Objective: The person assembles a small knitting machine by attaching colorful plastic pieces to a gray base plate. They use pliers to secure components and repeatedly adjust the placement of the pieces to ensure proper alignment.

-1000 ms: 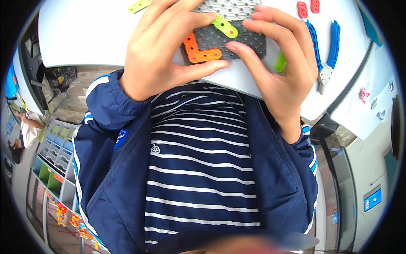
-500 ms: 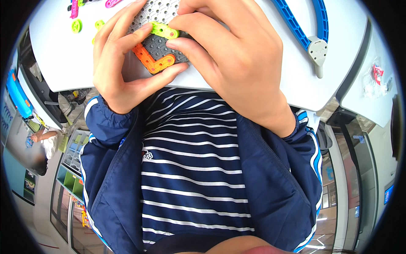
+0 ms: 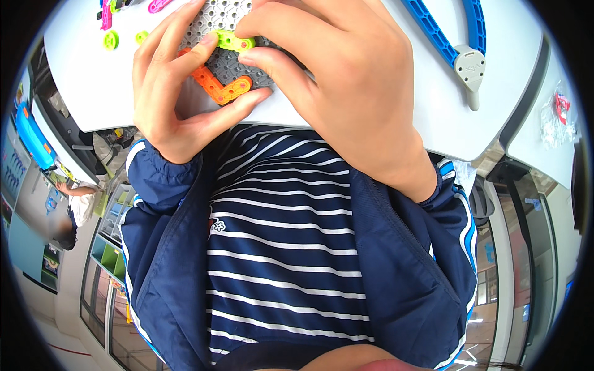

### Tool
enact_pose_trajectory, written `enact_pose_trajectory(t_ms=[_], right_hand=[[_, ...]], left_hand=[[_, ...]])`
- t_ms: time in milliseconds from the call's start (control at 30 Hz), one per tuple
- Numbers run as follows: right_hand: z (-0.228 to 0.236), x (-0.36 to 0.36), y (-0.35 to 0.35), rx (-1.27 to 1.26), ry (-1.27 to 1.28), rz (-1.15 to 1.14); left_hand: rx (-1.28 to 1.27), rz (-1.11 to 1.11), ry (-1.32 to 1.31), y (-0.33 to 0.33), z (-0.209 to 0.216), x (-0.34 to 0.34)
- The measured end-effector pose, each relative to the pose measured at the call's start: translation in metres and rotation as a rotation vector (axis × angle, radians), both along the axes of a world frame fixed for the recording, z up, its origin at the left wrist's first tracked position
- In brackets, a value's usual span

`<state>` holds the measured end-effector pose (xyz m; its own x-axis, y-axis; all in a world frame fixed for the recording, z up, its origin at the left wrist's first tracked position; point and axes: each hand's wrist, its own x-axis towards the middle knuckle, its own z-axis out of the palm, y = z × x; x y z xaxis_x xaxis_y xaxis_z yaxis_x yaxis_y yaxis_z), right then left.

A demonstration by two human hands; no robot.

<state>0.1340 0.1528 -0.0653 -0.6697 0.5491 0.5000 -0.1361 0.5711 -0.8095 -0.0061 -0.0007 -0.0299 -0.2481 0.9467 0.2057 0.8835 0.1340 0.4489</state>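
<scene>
My left hand (image 3: 164, 93) is curled round the left and near sides of a perforated building plate, dark grey (image 3: 224, 65) in its near part and light grey (image 3: 224, 15) farther off. Its index fingertip presses the left end of a lime-green connector beam (image 3: 234, 41), and its thumb stretches along the near edge. Over the right side bends my right hand (image 3: 352, 68), its thumb and index finger closed at the beam's right end. An orange L-shaped beam (image 3: 216, 88) lies on the dark part, between the left thumb and index finger. My fingers hide parts of the plate.
Blue-armed plastic tongs (image 3: 467, 62) with a grey joint lie at the table's right. A lime-green wheel (image 3: 111, 41) and pink pieces (image 3: 159, 5) are at the far left. A clear bag (image 3: 559, 123) rests on a surface at right. Another person (image 3: 80, 207) is at the left.
Both hands and the plate sit slightly farther left in the picture, while the tongs appear slightly farther right. My fingers stay on the lime-green beam.
</scene>
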Motion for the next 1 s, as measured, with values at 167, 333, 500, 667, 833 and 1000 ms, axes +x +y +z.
enact_pose_trajectory(t_ms=[167, 333, 500, 667, 833, 1000], right_hand=[[0.003, -0.001, 0.001, -0.035, -0.011, 0.016], [0.008, -0.002, 0.002, -0.123, -0.039, 0.047], [0.017, 0.000, 0.003, -0.065, -0.116, 0.062], [0.025, 0.009, 0.008, -0.129, -0.135, 0.013], [0.045, 0.029, 0.021, 0.050, -0.281, -0.154], [0.061, 0.055, 0.004, 0.081, -0.685, -0.055]], left_hand=[[-0.020, -0.032, 0.009, 0.000, 0.004, -0.002], [0.013, -0.072, 0.043, 0.003, 0.002, -0.004], [-0.011, -0.032, -0.053, -0.003, 0.006, -0.003], [0.104, -0.008, -0.172, -0.004, -0.002, -0.004], [0.209, 0.002, -0.258, -0.007, -0.020, -0.009], [0.234, 0.000, -0.249, -0.013, -0.017, -0.009]])
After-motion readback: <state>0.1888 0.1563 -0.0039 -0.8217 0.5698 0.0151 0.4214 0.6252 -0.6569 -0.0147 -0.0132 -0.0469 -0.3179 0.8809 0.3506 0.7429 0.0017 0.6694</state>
